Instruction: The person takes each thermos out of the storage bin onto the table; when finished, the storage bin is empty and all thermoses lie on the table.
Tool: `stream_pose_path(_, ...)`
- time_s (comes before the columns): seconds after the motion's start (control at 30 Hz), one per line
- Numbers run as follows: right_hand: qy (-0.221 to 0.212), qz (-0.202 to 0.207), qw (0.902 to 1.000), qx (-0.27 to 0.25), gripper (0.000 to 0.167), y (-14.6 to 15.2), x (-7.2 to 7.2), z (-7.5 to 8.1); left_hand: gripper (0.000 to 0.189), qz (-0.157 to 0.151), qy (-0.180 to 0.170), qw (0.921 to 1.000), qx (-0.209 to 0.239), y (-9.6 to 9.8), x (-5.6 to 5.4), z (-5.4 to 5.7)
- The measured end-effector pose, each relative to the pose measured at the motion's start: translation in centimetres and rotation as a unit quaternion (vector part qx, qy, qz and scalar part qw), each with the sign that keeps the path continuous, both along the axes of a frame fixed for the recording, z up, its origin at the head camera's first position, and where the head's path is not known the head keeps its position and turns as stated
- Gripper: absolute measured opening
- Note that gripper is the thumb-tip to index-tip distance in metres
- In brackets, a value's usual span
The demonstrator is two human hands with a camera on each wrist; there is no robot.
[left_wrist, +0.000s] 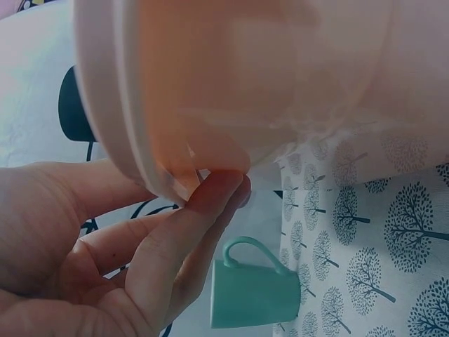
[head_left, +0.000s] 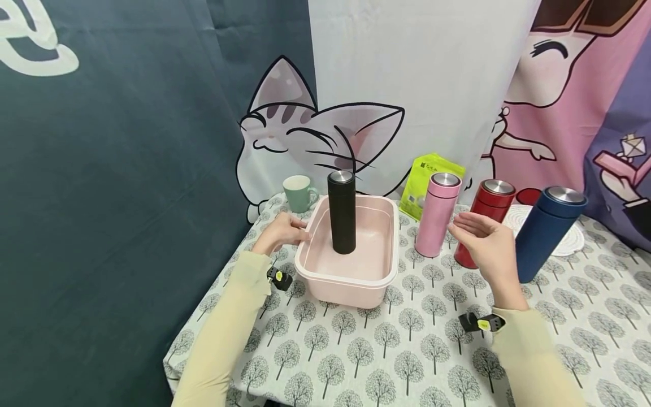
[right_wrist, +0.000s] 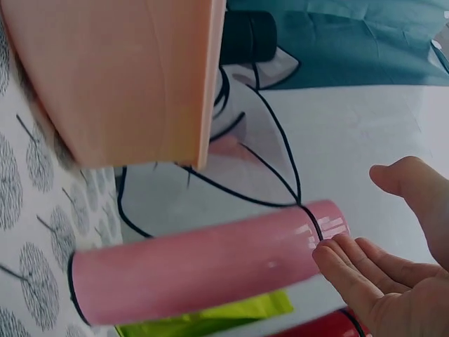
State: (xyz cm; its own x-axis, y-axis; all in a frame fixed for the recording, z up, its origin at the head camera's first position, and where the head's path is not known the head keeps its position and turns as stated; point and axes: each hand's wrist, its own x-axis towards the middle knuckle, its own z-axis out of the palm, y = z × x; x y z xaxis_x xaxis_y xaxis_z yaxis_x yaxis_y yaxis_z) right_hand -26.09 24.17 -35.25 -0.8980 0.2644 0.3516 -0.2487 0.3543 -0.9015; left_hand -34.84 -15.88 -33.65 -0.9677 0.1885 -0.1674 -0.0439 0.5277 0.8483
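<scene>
The left hand (head_left: 281,233) pinches the rim of a pink tub (head_left: 346,292) at its left side, thumb and fingers clamped on the edge. The right hand (head_left: 485,240) is held up with its thumb spread from the fingers. Just past those right fingertips stands a pink bottle (head_left: 438,217); whether they touch it is hard to tell. A red bottle (head_left: 490,203) stands behind the right fingers, partly covered by them, and a blue bottle (head_left: 546,237) stands to their right. To the right of the left fingers, a black bottle (head_left: 343,215) stands upright inside the tub. Farther out, a green mug (head_left: 296,195) sits beyond the left fingers, and a lime-green pouch (head_left: 421,183) leans behind the pink bottle. Beyond everything hangs a cartoon-printed backdrop (head_left: 407,56).
</scene>
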Motion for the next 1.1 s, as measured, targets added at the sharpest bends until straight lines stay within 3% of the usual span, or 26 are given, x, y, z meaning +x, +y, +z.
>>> stream_pose_path(0.17, 0.006, 0.028, 0.9996, 0.007, 0.055, -1.6, -0.6, -0.1, 0.039, 0.001, -0.004, 1.0000, 0.000, 0.0, 0.1, -0.1)
stream_pose_path(0.43, -0.002, 0.035, 0.9993, 0.015, 0.052, -3.5, -1.3, -0.4, 0.041, 0.003, -0.004, 1.0000, 0.005, 0.0, 0.3, 0.0)
stream_pose_path(1.1, -0.009, 0.088, 0.9956, -0.030, 0.052, -6.7, -3.3, -0.7, 0.038, -0.011, 0.003, 0.9997, 0.022, 0.0, -0.2, -0.1)
